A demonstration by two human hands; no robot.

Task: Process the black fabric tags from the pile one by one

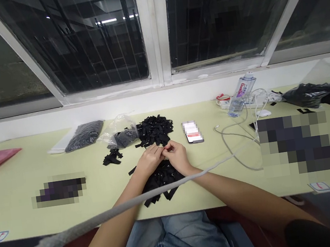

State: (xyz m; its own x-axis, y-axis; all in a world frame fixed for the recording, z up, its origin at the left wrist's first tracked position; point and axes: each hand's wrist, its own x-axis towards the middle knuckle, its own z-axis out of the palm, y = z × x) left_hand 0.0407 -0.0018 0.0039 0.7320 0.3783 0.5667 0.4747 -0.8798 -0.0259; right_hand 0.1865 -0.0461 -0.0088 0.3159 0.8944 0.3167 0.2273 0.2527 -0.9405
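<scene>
My left hand (pixel 150 158) and my right hand (pixel 176 156) meet at the middle of the table, fingertips pinched together. Whatever they hold is too small and covered to make out. Just beyond them lies a heap of short black fabric strips (pixel 155 128). Below my hands and between my forearms is a second pile of black strips (pixel 162 181), with small shiny spots on some pieces. A smaller cluster of black strips (pixel 112 157) lies to the left of my left hand.
An opened clear bag (pixel 120 132) and a filled dark packet (pixel 85 135) lie at back left. A phone (pixel 193 131) lies right of the heap. Farther right are a water bottle (pixel 241 94) and cables (pixel 224 139). A grey cord (pixel 127 205) crosses before my forearms.
</scene>
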